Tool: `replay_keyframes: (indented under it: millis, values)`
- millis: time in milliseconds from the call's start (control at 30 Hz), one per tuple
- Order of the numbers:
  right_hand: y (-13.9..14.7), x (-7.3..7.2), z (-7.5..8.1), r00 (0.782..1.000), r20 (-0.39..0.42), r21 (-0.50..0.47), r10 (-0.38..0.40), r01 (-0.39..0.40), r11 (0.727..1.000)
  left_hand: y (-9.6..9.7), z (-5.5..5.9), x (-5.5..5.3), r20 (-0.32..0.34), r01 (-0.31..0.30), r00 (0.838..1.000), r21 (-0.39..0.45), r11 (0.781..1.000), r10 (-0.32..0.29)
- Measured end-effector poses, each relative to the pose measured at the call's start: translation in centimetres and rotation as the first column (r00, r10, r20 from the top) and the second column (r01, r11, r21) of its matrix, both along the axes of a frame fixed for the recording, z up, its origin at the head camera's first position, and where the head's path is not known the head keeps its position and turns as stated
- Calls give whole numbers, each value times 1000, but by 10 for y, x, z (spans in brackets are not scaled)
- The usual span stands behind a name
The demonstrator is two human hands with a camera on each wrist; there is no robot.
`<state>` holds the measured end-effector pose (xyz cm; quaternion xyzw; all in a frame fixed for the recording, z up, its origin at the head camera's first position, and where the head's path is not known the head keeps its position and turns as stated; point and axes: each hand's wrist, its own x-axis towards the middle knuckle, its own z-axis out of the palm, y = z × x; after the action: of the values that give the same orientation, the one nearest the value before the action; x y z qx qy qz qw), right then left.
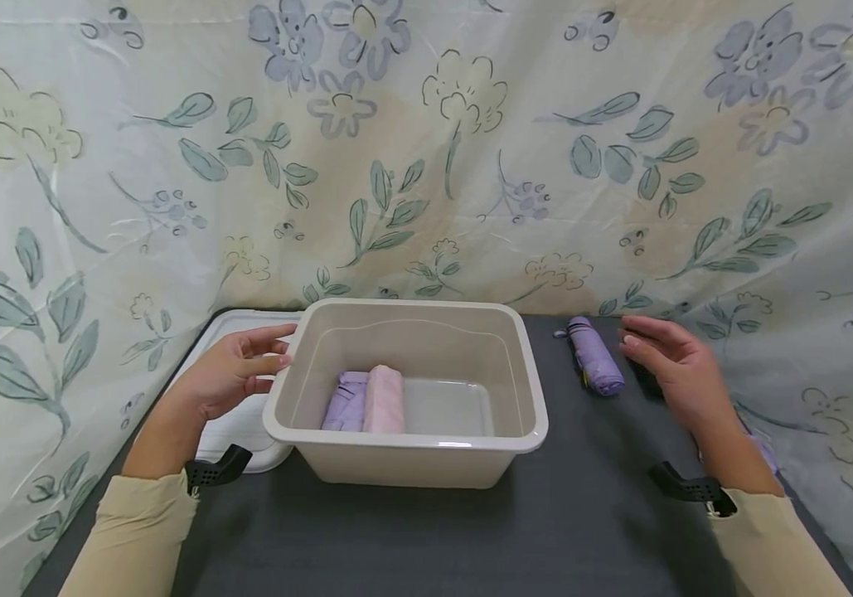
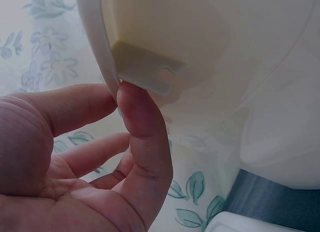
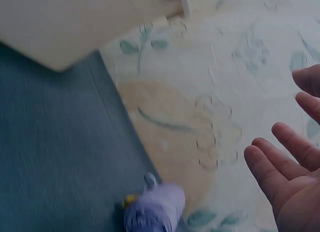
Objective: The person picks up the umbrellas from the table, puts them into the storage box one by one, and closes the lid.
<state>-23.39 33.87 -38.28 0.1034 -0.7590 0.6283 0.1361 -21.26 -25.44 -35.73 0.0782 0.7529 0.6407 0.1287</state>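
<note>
A beige plastic bin (image 1: 411, 458) stands in the middle of the table. Inside it, a rolled purple cloth bundle (image 1: 346, 401) and a rolled pink cloth bundle (image 1: 385, 400) lie side by side at the left. My left hand (image 1: 235, 371) pinches the bin's left rim between thumb and finger, which shows closely in the left wrist view. To the right of the bin lies a purple folded umbrella (image 1: 594, 355). My right hand (image 1: 668, 361) is raised just right of the umbrella, fingers relaxed and holding nothing; the right wrist view shows them spread.
A white lid (image 1: 235, 427) lies on the dark table (image 1: 396, 539) left of the bin, partly under its rim. Some black item (image 1: 646, 380) sits behind my right hand, and something purple (image 1: 762, 452) shows beside that forearm. A floral curtain (image 1: 426, 166) hangs behind.
</note>
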Motion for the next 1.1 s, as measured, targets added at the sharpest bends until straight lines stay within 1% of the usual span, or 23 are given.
replay_keyframes:
  millis: [167, 267, 333, 400, 467, 500, 533, 667, 733, 833, 900, 933, 1000, 1067, 1100]
  values:
    - [25, -3, -9, 998, 29, 22, -56, 56, 998, -1, 0, 1, 6, -10, 1000, -5, 1000, 10]
    - [39, -1, -13, 990, 49, 145, -134, 125, 981, -1, 1, 2, 2, -9, 1000, -5, 1000, 9]
    - [49, 1, -15, 978, 63, 252, -199, 177, 951, 0, 1, 3, -3, -4, 1000, -3, 1000, 4]
    - [57, 4, -17, 961, 77, 356, -266, 223, 908, 0, 1, 3, -4, -2, 1000, -1, 1000, 2]
    - [66, 8, -20, 948, 95, 400, -303, 242, 884, 1, 1, 2, -2, -2, 1000, -1, 1000, 2]
    - [70, 10, -22, 944, 108, 412, -310, 241, 878, 1, 0, 2, 0, -4, 1000, -3, 1000, 4]
    - [74, 12, -24, 942, 121, 413, -314, 240, 879, 1, 0, 2, 2, -6, 1000, -4, 1000, 6]
    - [93, 18, -28, 927, 191, 401, -324, 228, 887, 0, 0, 1, 1, -6, 1000, -7, 1000, 6]
    - [102, 21, -29, 906, 229, 433, -356, 233, 871, 0, 0, 1, -3, -3, 1000, -4, 1000, 3]
    - [112, 26, -31, 853, 301, 499, -427, 240, 832, 0, 2, 2, -7, 3, 1000, 7, 1000, -3]
    - [119, 28, -33, 819, 336, 532, -465, 243, 811, 0, 2, 2, -10, 11, 1000, 21, 1000, -11]
    - [122, 30, -34, 805, 346, 544, -481, 246, 803, 0, 3, 2, -11, 13, 1000, 24, 1000, -13]
    - [129, 32, -38, 795, 348, 559, -497, 250, 791, 0, 3, 1, -12, 17, 1000, 29, 999, -16]
    - [134, 34, -41, 796, 331, 584, -507, 249, 773, 0, 2, 0, -15, 21, 1000, 27, 999, -21]
    - [136, 35, -43, 794, 333, 589, -508, 245, 770, 0, 2, 0, -14, 19, 1000, 24, 1000, -19]
